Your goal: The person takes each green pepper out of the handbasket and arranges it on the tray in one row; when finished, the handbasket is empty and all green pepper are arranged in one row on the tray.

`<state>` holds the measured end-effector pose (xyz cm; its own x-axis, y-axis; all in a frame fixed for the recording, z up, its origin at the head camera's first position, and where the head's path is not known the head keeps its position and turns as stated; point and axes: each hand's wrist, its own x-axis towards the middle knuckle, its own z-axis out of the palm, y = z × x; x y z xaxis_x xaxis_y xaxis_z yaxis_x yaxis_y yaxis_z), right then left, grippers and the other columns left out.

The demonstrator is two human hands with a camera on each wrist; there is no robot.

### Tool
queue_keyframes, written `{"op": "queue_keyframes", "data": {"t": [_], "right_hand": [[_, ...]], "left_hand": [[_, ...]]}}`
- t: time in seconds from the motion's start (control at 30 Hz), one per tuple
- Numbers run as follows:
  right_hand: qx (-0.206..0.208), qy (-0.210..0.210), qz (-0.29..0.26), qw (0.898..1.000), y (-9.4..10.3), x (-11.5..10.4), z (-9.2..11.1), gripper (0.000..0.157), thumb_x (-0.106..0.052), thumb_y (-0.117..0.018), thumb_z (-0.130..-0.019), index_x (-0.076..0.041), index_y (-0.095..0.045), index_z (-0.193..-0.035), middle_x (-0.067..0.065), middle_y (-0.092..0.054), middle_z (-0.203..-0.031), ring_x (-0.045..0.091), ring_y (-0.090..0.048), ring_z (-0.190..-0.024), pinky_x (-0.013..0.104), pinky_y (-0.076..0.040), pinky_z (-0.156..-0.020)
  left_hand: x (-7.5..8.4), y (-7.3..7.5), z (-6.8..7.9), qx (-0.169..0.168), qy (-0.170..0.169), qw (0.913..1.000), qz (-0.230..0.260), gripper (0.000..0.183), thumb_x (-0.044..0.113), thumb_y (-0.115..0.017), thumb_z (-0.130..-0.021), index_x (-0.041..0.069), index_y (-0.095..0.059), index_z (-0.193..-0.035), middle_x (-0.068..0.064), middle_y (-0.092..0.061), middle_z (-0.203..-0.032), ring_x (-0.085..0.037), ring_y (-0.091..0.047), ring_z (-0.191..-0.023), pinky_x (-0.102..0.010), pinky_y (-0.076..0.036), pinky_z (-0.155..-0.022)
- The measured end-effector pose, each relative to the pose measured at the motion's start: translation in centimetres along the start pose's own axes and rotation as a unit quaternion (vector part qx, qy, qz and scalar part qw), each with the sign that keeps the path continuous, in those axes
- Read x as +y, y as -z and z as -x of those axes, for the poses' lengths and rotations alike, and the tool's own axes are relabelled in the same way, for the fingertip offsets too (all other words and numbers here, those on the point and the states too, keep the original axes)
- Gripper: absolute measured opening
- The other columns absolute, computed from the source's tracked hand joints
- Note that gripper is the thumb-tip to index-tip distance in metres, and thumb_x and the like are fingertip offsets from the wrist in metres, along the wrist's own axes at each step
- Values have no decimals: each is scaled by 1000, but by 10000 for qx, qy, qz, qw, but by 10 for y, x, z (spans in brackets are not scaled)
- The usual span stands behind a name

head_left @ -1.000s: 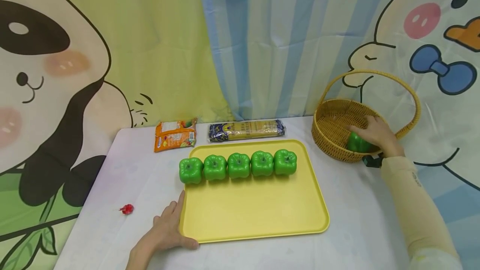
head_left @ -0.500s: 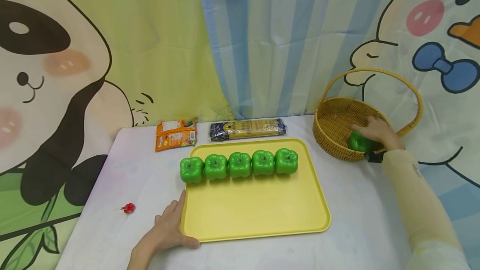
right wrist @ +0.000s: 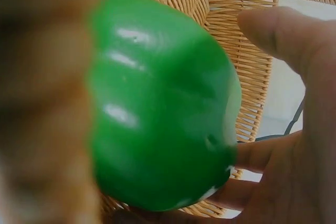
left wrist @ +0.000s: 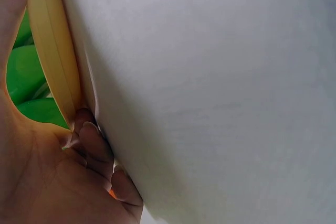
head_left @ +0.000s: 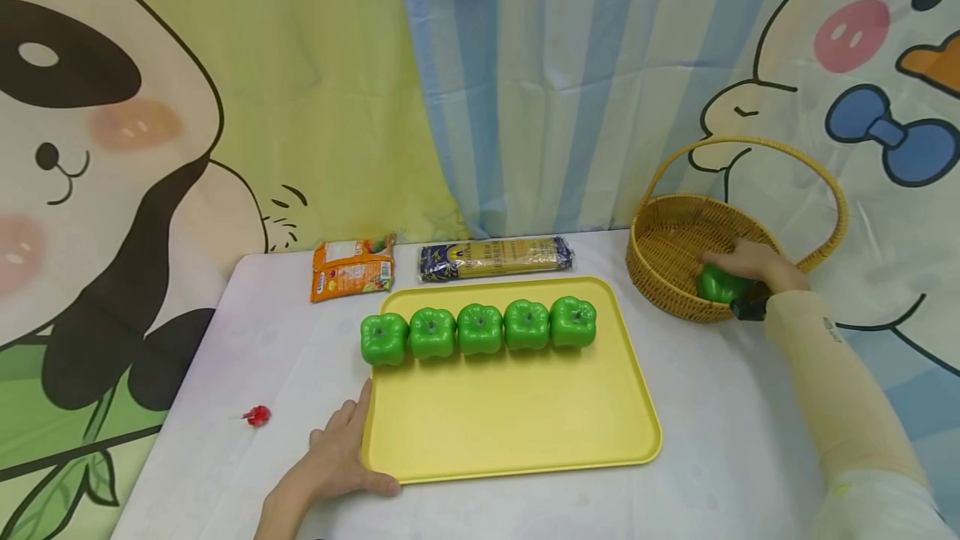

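Note:
On the right, my right hand (head_left: 753,263) reaches into a wicker basket (head_left: 660,297). Its fingers curl round the far side of a green bell pepper (right wrist: 163,108), and the thumb (right wrist: 273,30) stands out apart from it in the right wrist view. My left hand (head_left: 337,461) spans the near left corner of a yellow tray (head_left: 510,423), index finger along the left edge and thumb at the front edge. Across the tray's far part runs a row of several green bell peppers (head_left: 480,329), the leftmost overhanging the left rim.
Behind the tray lie an orange snack packet (head_left: 352,270) and a long clear pack of dry noodles (head_left: 495,260). A small red item (head_left: 258,416) is on the white tabletop (head_left: 202,357) at left. The basket's tall handle (head_left: 750,140) arches above the right hand.
The view has shifted slightly. My right hand has settled a little lower over the pepper in the basket; the left hand keeps its place at the tray corner.

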<state>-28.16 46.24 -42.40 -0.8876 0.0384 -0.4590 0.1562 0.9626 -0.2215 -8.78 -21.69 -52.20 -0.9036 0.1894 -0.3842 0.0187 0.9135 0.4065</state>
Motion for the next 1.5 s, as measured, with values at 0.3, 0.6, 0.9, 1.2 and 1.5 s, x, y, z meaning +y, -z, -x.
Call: {"op": "queue_keyframes", "data": {"t": [0.3,0.6,0.9,1.2,1.5], "right_hand": [[-139,-51,24,9999,2,-1,3,113,-71,-32,-97,30,-12,-144,55,-17,-145,68,-25,-134,73,-27,-110],[-274,-36,221,9994,0,-2,6,116,-75,-38,-93,31,-25,-140,52,-34,-139,61,-45,-123,69,-39,-102],[-239,-15,196,9995,0,-1,9,107,-71,-42,-94,27,-34,-136,43,-47,-127,42,-54,-102,57,-46,-89],[-31,106,232,9997,0,-2,11,106,-69,-47,-94,26,-34,-137,47,-43,-133,53,-52,-113,63,-46,-93],[418,222,63,9989,2,-7,17,105,-66,-51,-94,24,-29,-143,46,-44,-133,55,-51,-115,64,-47,-90]], "left_hand": [[1,0,-3,-38,90,9999,80,159,76,-87,-44,13,-3,-163,-19,-42,-150,-32,-44,-134,-51,-38,-91],[0,-2,-4,-47,141,9998,102,159,78,-86,-43,13,-4,-163,-17,-43,-150,-30,-44,-135,-50,-37,-91],[-1,0,-3,-83,90,9999,38,159,77,-86,-45,12,-2,-163,-19,-42,-151,-33,-43,-136,-53,-38,-91],[-1,0,-2,-7,-58,10000,-50,158,74,-88,-46,12,-2,-163,-19,-45,-146,-32,-47,-131,-51,-38,-86],[-1,1,1,2,-34,10000,-26,157,75,-87,-46,11,-3,-163,-19,-44,-148,-33,-46,-135,-48,-38,-86]]}}
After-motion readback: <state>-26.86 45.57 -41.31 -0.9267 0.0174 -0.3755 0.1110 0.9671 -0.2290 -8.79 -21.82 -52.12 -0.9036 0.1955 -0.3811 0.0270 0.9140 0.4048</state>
